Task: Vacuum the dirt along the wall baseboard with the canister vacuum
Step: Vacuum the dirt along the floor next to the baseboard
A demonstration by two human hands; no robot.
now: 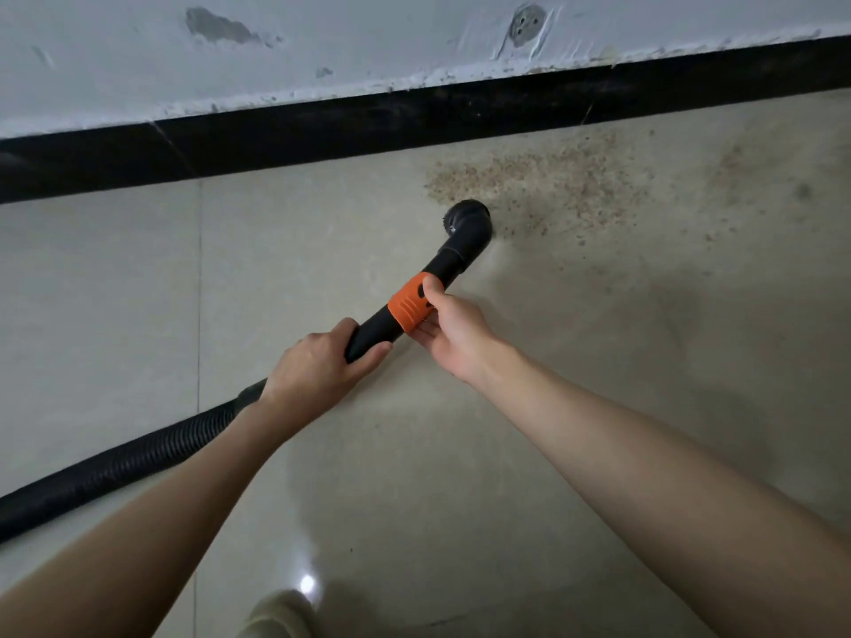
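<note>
Dirt [539, 177]: tan, grainy scatter on the floor, densest just beside the baseboard, thinning toward the right and toward the camera.
Nozzle [467, 217]: black angled head, mouth down at the lower left edge of the dirt patch, near the baseboard but apart from it.
Wand [405, 306]: black tube with an orange collar, slanting from the nozzle back toward the person.
Right hand [453, 331]: loosely curled on the orange collar, thumb on top, fingers beneath; a guiding hold, not a tight one.
Left hand [317, 366]: wrapped fully around the wand's rear end, closed firmly.
Hose [115, 467]: black ribbed line trailing off to the lower left; the canister is out of view.
Baseboard [322, 131]: black strip under a scuffed white wall [322, 39].
Floor [322, 453]: pale glossy tile, looking clean left of the nozzle.
Progress: early, by my judgement; most of the patch lies unswept to the right of the nozzle, including the line hard against the baseboard.
</note>
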